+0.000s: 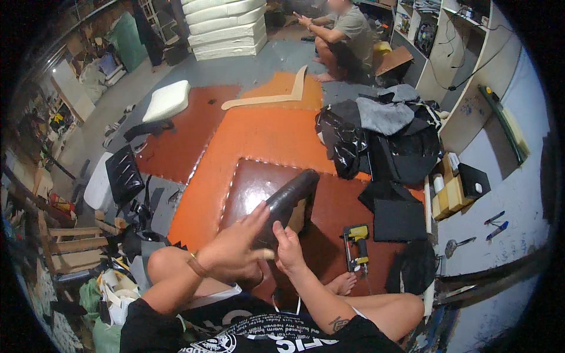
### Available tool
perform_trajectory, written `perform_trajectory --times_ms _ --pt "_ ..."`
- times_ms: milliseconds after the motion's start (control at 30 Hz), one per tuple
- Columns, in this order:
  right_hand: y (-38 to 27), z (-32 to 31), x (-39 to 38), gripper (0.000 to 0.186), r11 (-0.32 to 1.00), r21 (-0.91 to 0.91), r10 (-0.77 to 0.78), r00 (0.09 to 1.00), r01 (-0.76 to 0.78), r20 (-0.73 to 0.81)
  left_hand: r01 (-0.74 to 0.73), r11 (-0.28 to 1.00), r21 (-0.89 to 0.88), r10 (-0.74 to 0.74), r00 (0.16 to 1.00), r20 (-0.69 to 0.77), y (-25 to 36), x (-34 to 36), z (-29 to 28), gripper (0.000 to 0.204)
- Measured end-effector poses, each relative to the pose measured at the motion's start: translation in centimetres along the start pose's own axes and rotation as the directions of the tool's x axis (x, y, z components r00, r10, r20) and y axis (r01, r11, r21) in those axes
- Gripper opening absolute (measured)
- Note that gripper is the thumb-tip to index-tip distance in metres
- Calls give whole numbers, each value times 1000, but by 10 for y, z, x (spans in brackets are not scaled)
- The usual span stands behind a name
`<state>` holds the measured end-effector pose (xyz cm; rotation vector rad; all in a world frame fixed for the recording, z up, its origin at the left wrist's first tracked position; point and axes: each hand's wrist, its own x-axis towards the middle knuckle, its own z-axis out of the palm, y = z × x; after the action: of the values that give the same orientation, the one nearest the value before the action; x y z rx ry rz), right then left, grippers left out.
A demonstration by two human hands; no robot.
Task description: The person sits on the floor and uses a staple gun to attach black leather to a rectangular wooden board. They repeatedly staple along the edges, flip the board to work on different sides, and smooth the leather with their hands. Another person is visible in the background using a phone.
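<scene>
Holding a long, glossy black padded piece (292, 193) tilted in front of the bent legs (395, 305), likely for steadiness. Laying the left hand (235, 236) along its side, with fingers straight and thumb apart, perhaps for even pressure. Apparently supporting it with the right hand (290, 250), with thumb raised; cannot tell about the other fingers, mostly hidden. Can see a yellow-and-black staple gun (356, 234) near a bare foot (341, 284), probably for easy reach.

Small white lettering (259, 322) runs in lines across the person's black shirt (154, 330), near larger bold letters (306, 346) and a round emblem (220, 344). Handwritten marks (505, 252) on the pale panel (518, 200) at right are too faint to read.
</scene>
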<state>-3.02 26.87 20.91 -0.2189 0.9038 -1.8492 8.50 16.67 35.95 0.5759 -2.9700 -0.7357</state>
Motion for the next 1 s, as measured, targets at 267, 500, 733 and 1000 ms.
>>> perform_trajectory --times_ms 267,500,733,1000 --pt "9 32 17 33 997 -43 -61 997 59 -56 182 964 -191 -183 983 12 -60 56 19 63" --pt "5 -2 41 32 976 -208 103 979 -65 177 238 943 231 -223 971 -89 -23 44 8 60" --pt "-50 -287 48 46 436 -826 -486 679 -358 -550 118 914 388 -44 980 -195 -8 44 21 60" --pt "-65 -351 -4 49 124 -797 -191 774 -591 -603 146 908 394 -70 977 -201 -15 42 26 67"
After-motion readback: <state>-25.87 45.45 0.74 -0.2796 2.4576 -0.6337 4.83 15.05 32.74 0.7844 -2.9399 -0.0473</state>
